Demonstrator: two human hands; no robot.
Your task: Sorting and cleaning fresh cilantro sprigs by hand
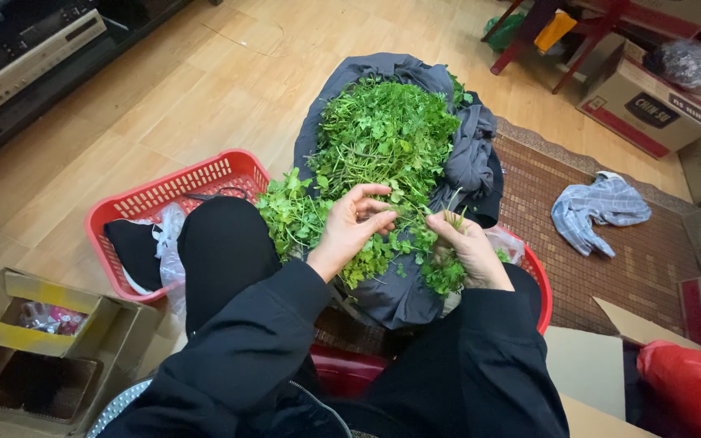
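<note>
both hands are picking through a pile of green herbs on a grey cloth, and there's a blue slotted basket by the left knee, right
Not quite: the basket is red, not blue, as the head view shows. The rest holds: the left hand and right hand are both in the green herbs, which lie piled on the grey cloth, with the basket by the left knee.

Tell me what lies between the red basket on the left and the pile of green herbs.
In the head view, the person's knee in black trousers lies between the red basket and the green herbs, along with the grey cloth's edge.
</note>
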